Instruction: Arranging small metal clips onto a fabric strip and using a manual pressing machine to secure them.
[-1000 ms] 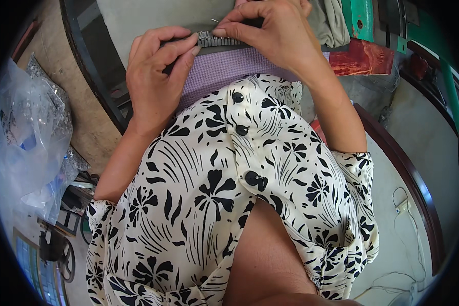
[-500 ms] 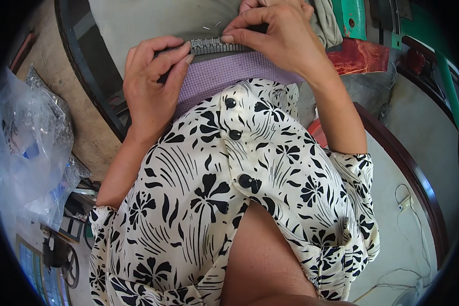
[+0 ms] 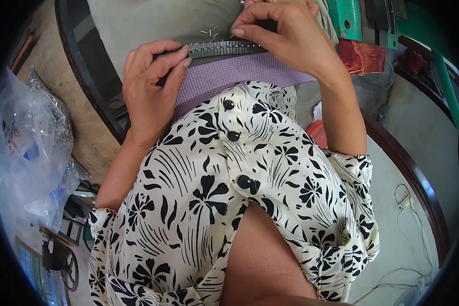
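My left hand (image 3: 153, 76) grips the left end of a dark slotted metal strip (image 3: 224, 49) between thumb and fingers. Small silver pins stand in a row along the strip's slots. Just above the strip, thumb and forefinger of my right hand (image 3: 285, 33) are pinched together, with what looks like a tiny silver pin at their tips. The other fingers of that hand curl near the top edge, and what they may hold is mostly hidden. Several loose silver pins (image 3: 211, 33) lie on the grey-green cloth (image 3: 153, 20) beyond the strip.
A purple woven cloth (image 3: 209, 79) lies under the strip, towards me. To the right are a green metal frame (image 3: 349, 20) and a red patterned piece (image 3: 362, 56). Clear plastic bags (image 3: 30, 148) bulge at the left. Thin cables (image 3: 418, 224) trail at the lower right.
My right hand has lifted off the strip and shifted a little to the right. More loose pins now lie on the cloth. My left hand has hardly moved.
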Tool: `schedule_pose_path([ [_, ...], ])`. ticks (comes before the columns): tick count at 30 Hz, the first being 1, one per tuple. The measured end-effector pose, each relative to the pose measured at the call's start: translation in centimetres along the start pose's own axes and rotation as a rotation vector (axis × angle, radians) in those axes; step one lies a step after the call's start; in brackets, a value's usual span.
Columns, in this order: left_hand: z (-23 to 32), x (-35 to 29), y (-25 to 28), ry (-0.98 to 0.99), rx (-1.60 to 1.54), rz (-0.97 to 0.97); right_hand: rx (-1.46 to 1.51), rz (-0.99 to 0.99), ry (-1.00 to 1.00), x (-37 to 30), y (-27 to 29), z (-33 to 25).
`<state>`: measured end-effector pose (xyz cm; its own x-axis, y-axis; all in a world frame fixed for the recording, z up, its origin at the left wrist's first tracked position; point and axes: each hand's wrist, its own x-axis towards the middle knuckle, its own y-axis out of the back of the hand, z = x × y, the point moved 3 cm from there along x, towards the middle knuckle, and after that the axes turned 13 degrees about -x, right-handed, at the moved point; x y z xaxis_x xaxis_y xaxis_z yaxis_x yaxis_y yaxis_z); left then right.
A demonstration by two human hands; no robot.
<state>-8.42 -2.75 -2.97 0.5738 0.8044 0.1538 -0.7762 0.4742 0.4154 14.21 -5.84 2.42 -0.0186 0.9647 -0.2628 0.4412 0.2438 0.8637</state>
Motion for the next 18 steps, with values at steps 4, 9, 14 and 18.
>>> schedule_pose_path([
  [4,0.0,0.0,-0.1,-0.007,-0.008,-0.005,-0.035,-0.037,0.018,0.3,-0.3,-0.3],
  [9,-0.1,-0.1,-0.1,-0.009,0.001,-0.004,-0.019,-0.028,0.058,1.0,-0.3,-0.7],
  [14,-0.1,-0.2,-0.1,-0.013,-0.011,0.004,-0.082,-0.028,0.169,1.6,-0.7,-1.1],
  [18,-0.2,-0.1,-0.1,-0.016,-0.005,0.010,-0.082,-0.017,0.211,1.8,-0.9,-1.4],
])
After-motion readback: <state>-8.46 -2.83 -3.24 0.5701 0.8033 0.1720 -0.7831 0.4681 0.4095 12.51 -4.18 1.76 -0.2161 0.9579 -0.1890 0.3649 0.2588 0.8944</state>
